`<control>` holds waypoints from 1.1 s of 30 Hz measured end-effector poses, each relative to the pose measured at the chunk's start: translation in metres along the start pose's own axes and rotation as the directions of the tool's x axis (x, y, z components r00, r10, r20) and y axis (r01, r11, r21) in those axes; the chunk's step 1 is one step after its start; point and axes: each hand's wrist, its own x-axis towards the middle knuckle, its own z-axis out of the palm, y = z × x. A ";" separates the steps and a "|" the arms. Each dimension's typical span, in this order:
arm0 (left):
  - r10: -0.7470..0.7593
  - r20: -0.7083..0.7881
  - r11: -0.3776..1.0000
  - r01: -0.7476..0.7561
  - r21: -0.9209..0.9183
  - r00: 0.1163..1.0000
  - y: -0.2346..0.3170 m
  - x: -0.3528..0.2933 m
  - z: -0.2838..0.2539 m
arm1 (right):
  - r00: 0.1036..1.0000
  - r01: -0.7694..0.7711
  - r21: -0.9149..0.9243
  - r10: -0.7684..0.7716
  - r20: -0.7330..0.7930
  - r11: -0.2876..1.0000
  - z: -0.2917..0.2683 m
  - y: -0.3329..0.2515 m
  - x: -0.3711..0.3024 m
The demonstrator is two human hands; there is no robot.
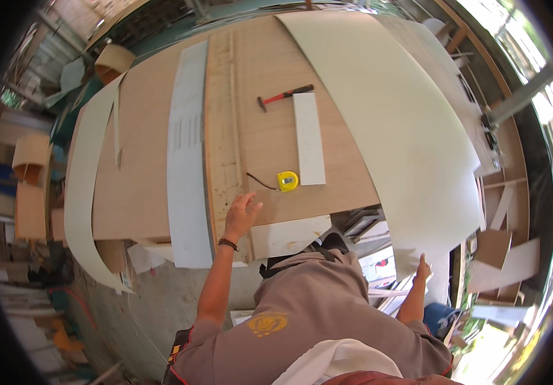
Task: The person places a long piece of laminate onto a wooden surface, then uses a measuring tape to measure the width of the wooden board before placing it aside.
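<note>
My left hand (241, 217) is open, its fingers apart, over the near end of a long wooden board (222, 128) on the table. A dark bracelet circles that wrist. Just beyond the fingers sits a yellow tape measure (287, 181) with a black strap. At the right, a large cream sheet (385, 115) curves over the table and past its near edge. My right hand (421, 269) grips the sheet's near edge; the thumb shows and the other fingers are mostly hidden. Farther off lie a white strip (309, 138) and a hammer (284, 97) with a red and black handle.
A long pale grey panel (186, 154) lies left of the wooden board on the brown tabletop (138, 154). A narrow cream strip (87, 186) bends over the table's left end. Offcuts and curved wood pieces (31, 157) stand along the left. A blue container (440, 317) is at lower right.
</note>
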 end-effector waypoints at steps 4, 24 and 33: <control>0.060 0.148 0.986 -0.036 -0.165 0.987 0.040 0.023 0.046 | 0.966 -0.171 0.285 0.218 -0.139 0.943 0.043 -0.011 -0.027; -0.229 0.796 0.205 0.827 -0.523 0.560 0.209 0.093 0.224 | 0.949 0.143 0.731 -0.303 0.091 0.667 -0.109 -0.140 -0.216; -0.186 0.580 0.311 0.608 -0.730 0.793 0.277 0.134 0.213 | 0.945 0.267 0.725 -0.321 -0.067 0.634 -0.134 -0.213 -0.298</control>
